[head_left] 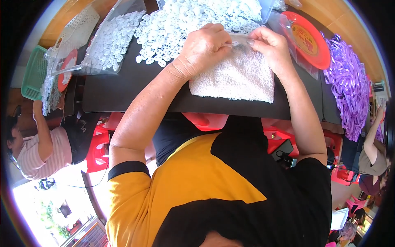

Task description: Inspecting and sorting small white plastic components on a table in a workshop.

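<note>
A folded white terry cloth [234, 78] lies at the table's near edge, below both hands. My left hand [207, 47] is closed over the cloth's upper left part, its thumb and fingers pinched together. By that thumb is a small white plastic piece [235, 43] with a hole. My right hand [271, 47] is at the cloth's upper right corner, thumb and forefinger brought together; whatever they grip is too small to tell. Many similar white oval pieces [164, 33] are heaped just beyond my left hand.
A clear tray [109, 45] of white pieces stands on the dark table [123, 92] at left. A red round plate [306, 39] and a heap of purple ribbons [347, 78] lie at right. Co-workers sit at both sides; a green basket [35, 74] is far left.
</note>
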`<state>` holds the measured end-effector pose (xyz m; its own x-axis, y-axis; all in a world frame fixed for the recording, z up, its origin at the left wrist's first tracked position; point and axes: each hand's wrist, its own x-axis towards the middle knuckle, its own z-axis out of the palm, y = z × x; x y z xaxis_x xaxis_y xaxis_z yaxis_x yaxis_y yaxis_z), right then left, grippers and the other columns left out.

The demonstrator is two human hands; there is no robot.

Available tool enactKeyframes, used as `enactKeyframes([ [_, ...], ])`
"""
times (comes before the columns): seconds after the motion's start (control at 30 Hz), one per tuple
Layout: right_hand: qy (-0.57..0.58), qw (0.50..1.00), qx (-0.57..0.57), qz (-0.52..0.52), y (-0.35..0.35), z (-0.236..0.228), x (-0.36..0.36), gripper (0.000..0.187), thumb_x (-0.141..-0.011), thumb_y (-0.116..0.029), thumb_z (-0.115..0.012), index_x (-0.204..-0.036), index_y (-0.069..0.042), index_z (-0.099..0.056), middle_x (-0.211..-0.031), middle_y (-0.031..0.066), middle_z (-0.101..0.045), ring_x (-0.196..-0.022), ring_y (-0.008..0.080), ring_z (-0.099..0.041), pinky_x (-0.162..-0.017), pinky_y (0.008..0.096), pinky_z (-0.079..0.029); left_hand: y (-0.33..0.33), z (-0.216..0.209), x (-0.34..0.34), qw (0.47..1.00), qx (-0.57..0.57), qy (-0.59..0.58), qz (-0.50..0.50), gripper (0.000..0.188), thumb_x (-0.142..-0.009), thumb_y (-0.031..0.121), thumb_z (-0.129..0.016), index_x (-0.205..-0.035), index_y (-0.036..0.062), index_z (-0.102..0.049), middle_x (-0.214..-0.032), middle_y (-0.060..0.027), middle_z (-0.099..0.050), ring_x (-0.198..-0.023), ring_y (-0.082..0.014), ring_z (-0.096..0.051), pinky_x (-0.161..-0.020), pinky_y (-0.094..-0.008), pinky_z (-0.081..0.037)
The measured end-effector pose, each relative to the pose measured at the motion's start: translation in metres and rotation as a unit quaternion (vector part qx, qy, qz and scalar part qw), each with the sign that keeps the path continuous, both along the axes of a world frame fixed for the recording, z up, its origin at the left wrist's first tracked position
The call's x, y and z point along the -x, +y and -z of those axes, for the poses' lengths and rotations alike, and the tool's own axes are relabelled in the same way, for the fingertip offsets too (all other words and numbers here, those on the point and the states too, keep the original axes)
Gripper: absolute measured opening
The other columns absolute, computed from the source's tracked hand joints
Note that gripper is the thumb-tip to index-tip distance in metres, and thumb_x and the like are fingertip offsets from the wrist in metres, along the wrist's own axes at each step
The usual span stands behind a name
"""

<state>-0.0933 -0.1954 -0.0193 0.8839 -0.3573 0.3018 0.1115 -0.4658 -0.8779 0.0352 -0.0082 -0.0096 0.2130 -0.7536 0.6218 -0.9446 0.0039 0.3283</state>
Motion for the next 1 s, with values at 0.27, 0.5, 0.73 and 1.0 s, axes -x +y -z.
enactKeyframes([
  [0.27, -0.014, 1.000, -0.023, -0.003, -0.003, 0.004, 0.000, 0.007, -0.082, -0.003, -0.067, -0.087, -0.001, -0.063, -0.073, -0.0022, -0.060, -0.069, 0.0049, -0.052, -0.064, 0.0224, -0.043, 0.003, -0.005, -0.008, 0.987, -0.119, 0.111, -0.019, 0.009, -0.075, 0.006, -0.066, -0.083, 0.0039, -0.064, -0.082, -0.0085, -0.059, -0.080, -0.0274, -0.061, -0.071, -0.0353, -0.050],
  [0.5, -0.063, 0.998, 0.025, -0.011, 0.008, -0.008, 0.004, 0.007, -0.082, -0.003, -0.066, -0.086, 0.000, -0.061, -0.071, 0.0016, -0.059, -0.068, 0.0079, -0.053, -0.064, 0.0242, -0.044, -0.006, -0.004, -0.006, 0.998, -0.003, 0.036, -0.042, 0.011, -0.076, 0.004, -0.061, -0.087, 0.0041, -0.066, -0.082, -0.0095, -0.059, -0.078, -0.0274, -0.061, -0.069, -0.0353, -0.050],
  [0.73, -0.018, 0.999, 0.044, 0.005, -0.001, -0.003, 0.002, 0.011, -0.079, -0.009, -0.066, -0.086, 0.000, -0.063, -0.072, 0.0087, -0.062, -0.069, 0.0150, -0.058, -0.067, 0.0290, -0.046, -0.032, -0.008, 0.001, 0.993, -0.106, -0.049, 0.002, 0.010, -0.082, 0.009, -0.061, -0.089, 0.0059, -0.067, -0.085, -0.0104, -0.062, -0.081, -0.0308, -0.062, -0.076, -0.0390, -0.051],
  [1.0, 0.017, 0.998, 0.053, -0.022, -0.004, -0.008, 0.003, 0.010, -0.083, -0.007, -0.065, -0.086, 0.002, -0.061, -0.077, 0.0026, -0.061, -0.074, 0.0091, -0.055, -0.069, 0.0256, -0.044, -0.041, -0.020, 0.001, 0.969, -0.237, 0.032, -0.057, 0.012, -0.080, 0.012, -0.064, -0.090, 0.0044, -0.066, -0.081, -0.0126, -0.066, -0.075, -0.0278, -0.065, -0.071, -0.0358, -0.051],
])
